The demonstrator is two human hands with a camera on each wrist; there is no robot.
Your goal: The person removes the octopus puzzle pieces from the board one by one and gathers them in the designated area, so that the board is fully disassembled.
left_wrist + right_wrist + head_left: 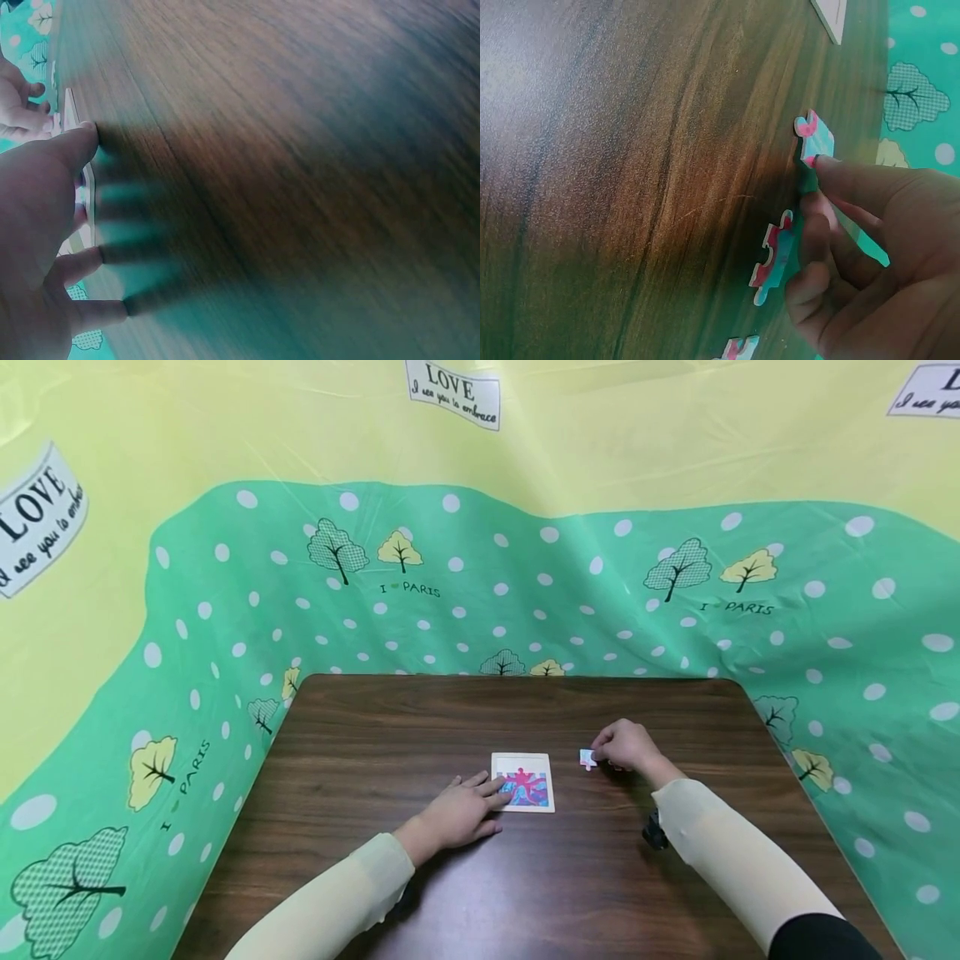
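A square puzzle tray (550, 785) with a pale frame lies on the table, its lower part filled with pink and blue puzzle pieces (528, 787). My left hand (459, 814) rests at the tray's left side, fingers spread and fingertips over its edge. To the right of the tray, my right hand (628, 747) pinches a puzzle piece (820, 136) at its edge between thumb and fingers; it is light blue with pink. Below that hand in the right wrist view lie a red and blue puzzle piece (777, 255) and another puzzle piece (739, 348), partly cut off.
The brown wooden table (420, 718) has a green and yellow printed cloth (480, 568) hanging behind it and along its sides. A small black object (655, 832) shows at the right wrist.
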